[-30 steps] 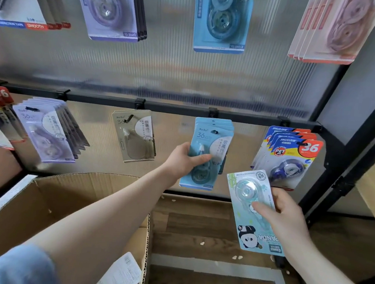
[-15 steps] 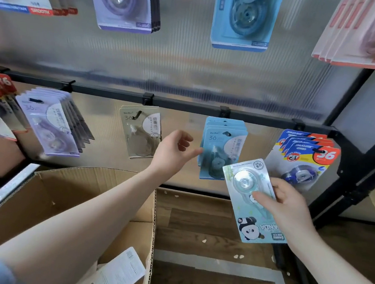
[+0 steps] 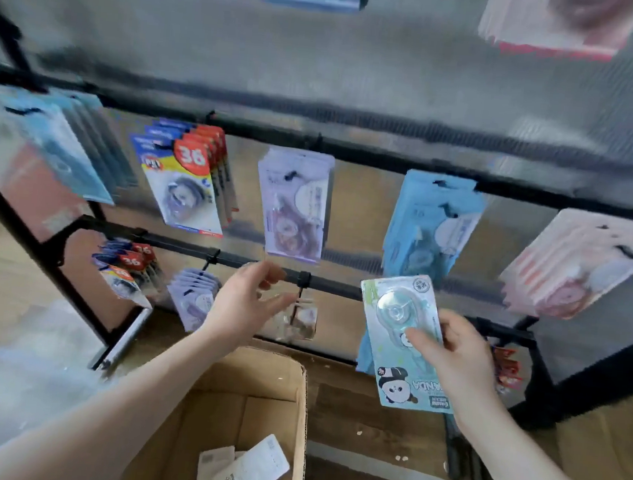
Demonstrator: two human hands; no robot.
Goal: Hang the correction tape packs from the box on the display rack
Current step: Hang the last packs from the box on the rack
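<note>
My right hand [image 3: 453,361] grips a light blue correction tape pack with a panda print [image 3: 400,335], held upright in front of the lower rail of the display rack [image 3: 341,290]. My left hand [image 3: 242,302] hovers open and holds nothing, just left of a beige pack [image 3: 302,321] that hangs from a hook on that lower rail. The open cardboard box [image 3: 254,406] stands below my hands, and a few packs [image 3: 248,471] lie in its bottom. The frame is blurred by motion.
The upper rail carries red-and-blue "36" packs [image 3: 187,186], purple packs [image 3: 294,211], blue packs [image 3: 429,226] and pink packs [image 3: 573,262]. More purple packs [image 3: 195,298] and "36" packs [image 3: 128,273] hang lower left. A black rack frame post [image 3: 540,378] stands at the right on the wooden floor.
My left hand let go of the blue hanging packs and moved left toward the beige pack. The view swung, so more of the rack shows. My right hand still holds the panda pack.
</note>
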